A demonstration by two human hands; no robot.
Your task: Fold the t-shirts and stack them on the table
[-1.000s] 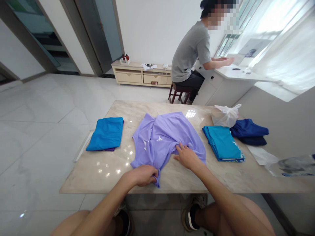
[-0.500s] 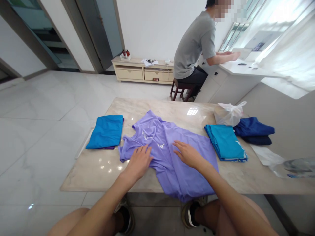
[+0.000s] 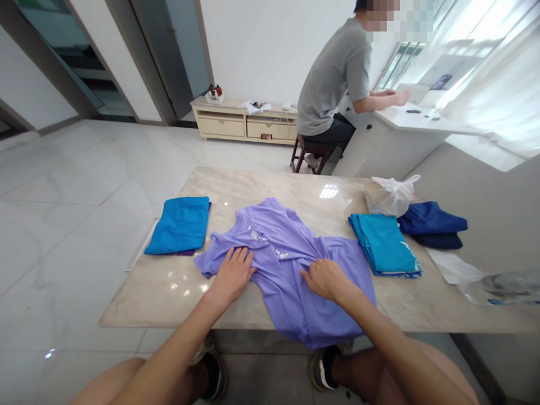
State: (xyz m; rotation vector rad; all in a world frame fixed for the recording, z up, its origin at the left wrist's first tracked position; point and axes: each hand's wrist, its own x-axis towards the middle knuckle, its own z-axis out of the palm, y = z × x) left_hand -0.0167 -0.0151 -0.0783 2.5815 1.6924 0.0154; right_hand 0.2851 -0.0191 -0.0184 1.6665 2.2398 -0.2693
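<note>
A light purple T-shirt (image 3: pixel 291 247) with white lettering lies spread and wrinkled on the marble-look table (image 3: pixel 169 306), its lower side hanging past the near edge. My left hand (image 3: pixel 234 273) rests on the shirt's near left part, fingers stretched over the cloth. On the middle of the shirt, my right hand (image 3: pixel 325 278) is closed with fabric bunched in its fingers, and folds fan out from there. To the left lies a folded blue cloth (image 3: pixel 179 225) over a purple one. A folded teal garment (image 3: pixel 386 244) sits by the shirt's right end.
At the table's right are a white plastic bag (image 3: pixel 390 196), a dark blue cloth (image 3: pixel 434 222) and clear plastic packaging (image 3: pixel 506 287). Beyond the table, a person in a grey shirt (image 3: pixel 333 79) sits on a stool (image 3: pixel 310 152) at a white desk. A low cabinet (image 3: pixel 223 124) stands by the wall.
My right hand has closed from spread fingers and gathered the cloth, pulling creases towards it. The shirt's far shoulder has shifted right and nearer. My left hand has slid slightly left.
</note>
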